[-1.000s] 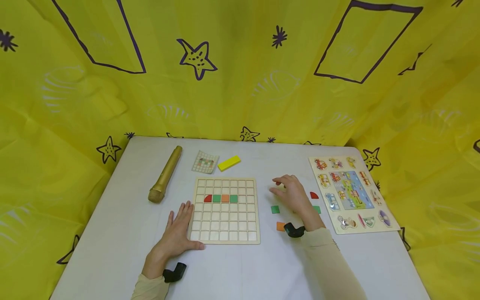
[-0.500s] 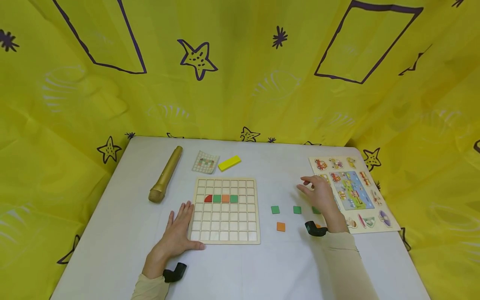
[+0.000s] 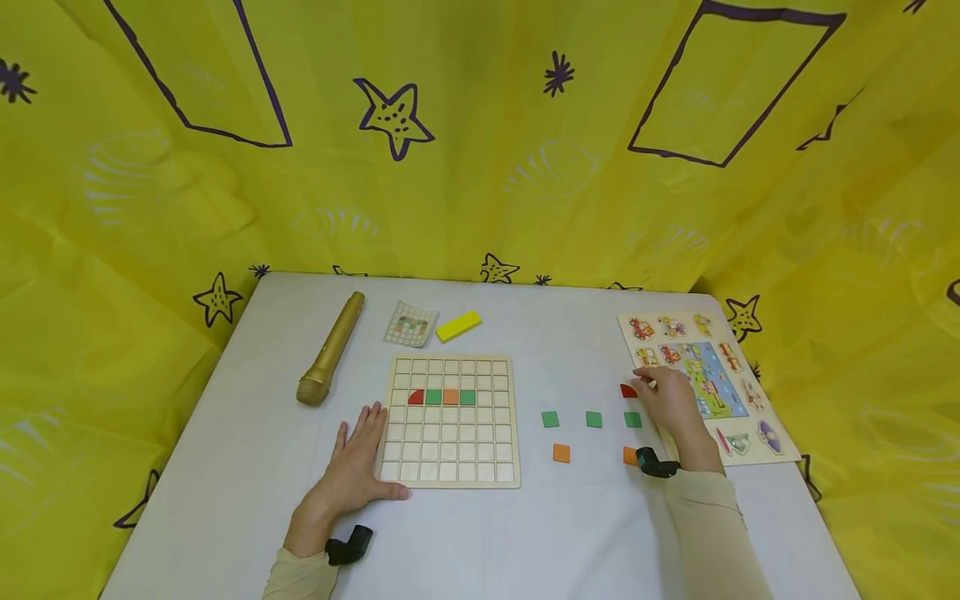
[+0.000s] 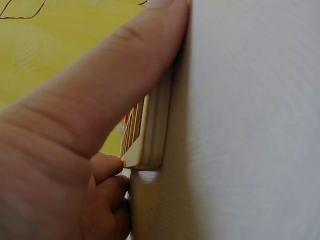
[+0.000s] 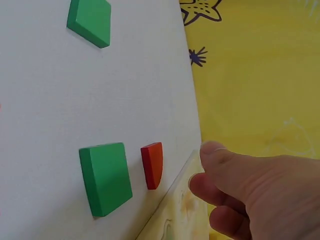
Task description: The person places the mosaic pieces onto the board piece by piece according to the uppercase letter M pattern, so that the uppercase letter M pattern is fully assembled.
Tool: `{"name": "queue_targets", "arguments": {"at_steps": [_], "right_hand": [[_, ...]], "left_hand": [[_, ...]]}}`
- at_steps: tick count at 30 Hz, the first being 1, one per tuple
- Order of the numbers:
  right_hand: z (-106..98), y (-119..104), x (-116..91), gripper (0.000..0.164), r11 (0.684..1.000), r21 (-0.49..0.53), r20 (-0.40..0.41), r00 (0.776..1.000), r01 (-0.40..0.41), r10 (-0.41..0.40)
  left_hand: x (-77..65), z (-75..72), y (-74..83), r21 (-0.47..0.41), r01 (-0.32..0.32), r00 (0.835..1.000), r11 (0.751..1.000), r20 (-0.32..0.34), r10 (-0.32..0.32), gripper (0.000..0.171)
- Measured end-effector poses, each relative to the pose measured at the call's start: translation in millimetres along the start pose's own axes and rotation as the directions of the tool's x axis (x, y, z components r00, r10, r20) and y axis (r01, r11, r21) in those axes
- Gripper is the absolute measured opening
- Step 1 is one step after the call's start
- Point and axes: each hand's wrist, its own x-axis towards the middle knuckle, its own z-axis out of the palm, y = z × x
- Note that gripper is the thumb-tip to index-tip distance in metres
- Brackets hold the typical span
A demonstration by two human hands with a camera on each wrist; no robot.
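My left hand [image 3: 354,468] rests flat at the lower left of the wooden grid board [image 3: 450,467], fingers along its left side and thumb at its near edge. The left wrist view shows the thumb beside the board's edge [image 4: 155,130]. In one row of the board lie a red quarter-round piece [image 3: 416,397], a green square [image 3: 433,397], an orange square [image 3: 451,397] and another green square [image 3: 468,397]. My right hand [image 3: 670,404] is beside a loose red quarter-round piece [image 5: 153,166]; the right wrist view shows its bent fingers apart from the piece, with nothing visible between them.
Loose green squares [image 3: 593,420] and orange squares [image 3: 562,453] lie right of the board. A vehicle picture puzzle [image 3: 678,454] is at the right. Behind the board are a pattern card [image 3: 411,325] and a yellow block [image 3: 458,327]; a gold microphone [image 3: 330,350] lies left.
My right hand has moved right, from beside the board across the loose squares to the red quarter-round piece near the puzzle. The left hand stays where it was.
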Motion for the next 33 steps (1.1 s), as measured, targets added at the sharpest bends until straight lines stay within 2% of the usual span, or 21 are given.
{"name": "queue_targets", "arguments": {"at_steps": [8, 12, 21, 33], "right_hand": [[3.2, 2.7, -2.8, 0.030, 0.997, 0.004, 0.101, 0.992, -0.077, 0.076], [5.9, 3.1, -2.8, 0.033, 0.995, -0.018, 0.126, 0.987, -0.093, 0.095], [10.3, 4.3, -1.0, 0.032, 0.994, -0.079, 0.131, 0.987, -0.080, 0.090], [14.2, 5.0, 0.3, 0.027, 0.997, -0.071, 0.094, 0.995, -0.036, 0.043]], "left_hand": [[-0.2, 0.5, -0.9, -0.001, -0.002, 1.000, 1.000, 0.001, 0.002, 0.137], [-0.1, 1.3, -1.6, -0.002, -0.006, 1.000, 1.000, -0.003, 0.006, 0.137], [0.3, 1.6, -1.7, -0.001, -0.011, 1.000, 1.000, -0.015, 0.011, 0.137], [0.1, 2.6, -4.8, 0.003, -0.012, 1.000, 1.000, -0.013, 0.012, 0.138]]}}
